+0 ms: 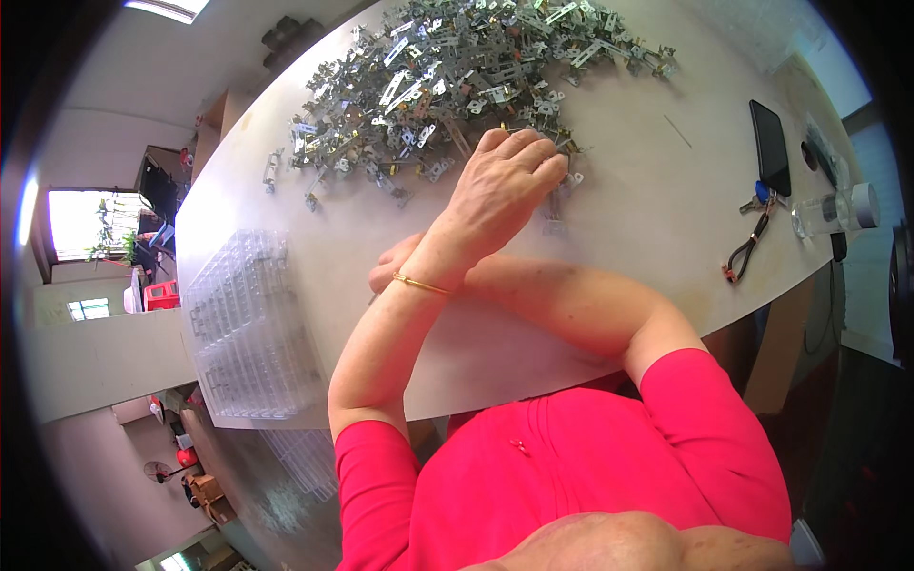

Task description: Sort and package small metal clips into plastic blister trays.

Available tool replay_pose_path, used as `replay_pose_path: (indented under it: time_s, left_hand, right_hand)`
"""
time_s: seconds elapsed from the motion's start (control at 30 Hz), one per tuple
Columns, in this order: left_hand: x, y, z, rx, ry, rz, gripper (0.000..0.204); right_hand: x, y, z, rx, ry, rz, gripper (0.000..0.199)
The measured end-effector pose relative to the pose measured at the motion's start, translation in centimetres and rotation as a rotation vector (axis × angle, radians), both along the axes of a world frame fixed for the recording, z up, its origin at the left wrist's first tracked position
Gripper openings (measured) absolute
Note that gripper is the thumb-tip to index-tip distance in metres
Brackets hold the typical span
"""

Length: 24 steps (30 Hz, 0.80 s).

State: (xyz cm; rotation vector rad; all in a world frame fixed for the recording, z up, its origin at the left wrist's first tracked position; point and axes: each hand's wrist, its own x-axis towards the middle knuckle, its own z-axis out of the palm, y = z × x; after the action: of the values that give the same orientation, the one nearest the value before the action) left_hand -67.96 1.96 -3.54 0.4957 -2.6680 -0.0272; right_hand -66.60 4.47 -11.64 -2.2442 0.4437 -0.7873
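Note:
My left hand (509, 186) reaches to the near edge of a large heap of small metal bracket-like parts (428, 86). Its fingers are curled downward and the fingertips are out of sight, so what they grip cannot be made out. Close to its little-finger side, a loose metal part (556, 215) lies on the table, slightly blurred. My right arm passes beneath the left forearm, and my right hand (392, 265) shows only in part left of the left wrist. The fingers there look bent together; whatever they hold is hidden.
Clear plastic trays (252, 333) are stacked at the white table's (609, 247) left side. To the right lie a black phone (769, 147), keys (759, 198), small cutters or pliers (745, 249) and a clear bottle (828, 214). A thin rod (678, 131) lies near the phone.

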Motion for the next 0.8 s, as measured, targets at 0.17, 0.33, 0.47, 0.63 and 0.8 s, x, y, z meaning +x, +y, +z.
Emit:
replay_pose_path:
  time_s: [0.17, 0.33, 0.47, 0.63, 0.8]
  left_hand:
    - [0.5, -0.5, -0.6, 0.138, 0.268, 0.016, 0.020]
    - [2.2, 0.5, 1.0, 0.777, 0.775, 0.141, 0.012]
    - [5.6, -0.3, 2.6, 0.929, 0.965, 0.287, 0.011]
    - [13.1, -1.4, 1.9, 0.796, 1.081, 0.690, 0.011]
    - [18.6, -1.5, -1.6, 0.864, 1.213, 0.777, 0.013]
  right_hand:
    - [0.3, -0.5, -0.2, 0.025, 0.026, 0.071, 0.029]
    - [1.3, 0.2, -0.8, 0.193, -0.172, 0.061, 0.023]
    - [2.0, -0.4, -3.3, -0.057, -0.086, -0.151, 0.018]
    - [0.3, 0.9, 0.5, 0.158, -0.164, -0.182, 0.005]
    - [-0.5, 0.7, 1.6, 0.248, -0.168, -0.139, 0.006]
